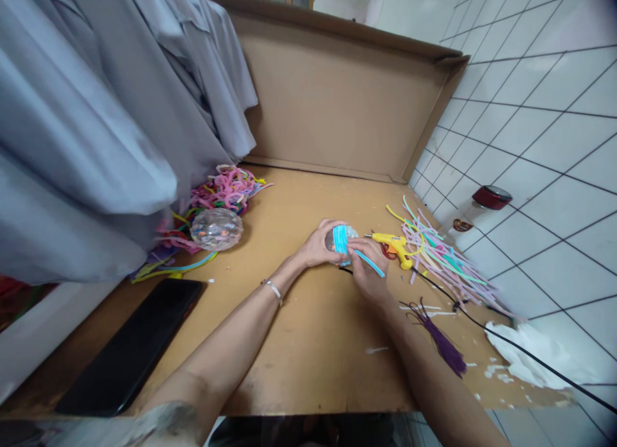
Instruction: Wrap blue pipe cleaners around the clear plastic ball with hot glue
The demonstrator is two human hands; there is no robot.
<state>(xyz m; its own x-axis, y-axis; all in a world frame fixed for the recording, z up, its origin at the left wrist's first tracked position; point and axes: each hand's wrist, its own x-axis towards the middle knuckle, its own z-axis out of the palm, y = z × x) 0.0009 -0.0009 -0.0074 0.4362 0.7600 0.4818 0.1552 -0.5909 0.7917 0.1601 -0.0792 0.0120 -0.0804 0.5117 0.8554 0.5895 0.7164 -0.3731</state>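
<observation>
My left hand [322, 245] is wrapped round a small clear plastic container [354, 232]. Bright blue pipe cleaner [340, 239] lies in side-by-side rows across its surface. With fingers closed, my right hand [370, 267] pinches a blue pipe cleaner against the container, and its loose end [371, 264] sticks out toward the lower right. Just beyond my right hand lies a yellow glue gun [396, 246], its nozzle pointing left. The container's underside and part of its far side are hidden by my hands.
Left: a clear ribbed plastic container [216, 228], tangled pipe cleaners [229, 190], a black phone [137, 344] and hanging grey cloth [144, 113]. Right: pastel pipe cleaners [443, 261], a purple bundle [441, 341], a red-lidded jar [475, 212], white tissue [527, 354] and a black cord [511, 341]. Cardboard [337, 94] stands behind.
</observation>
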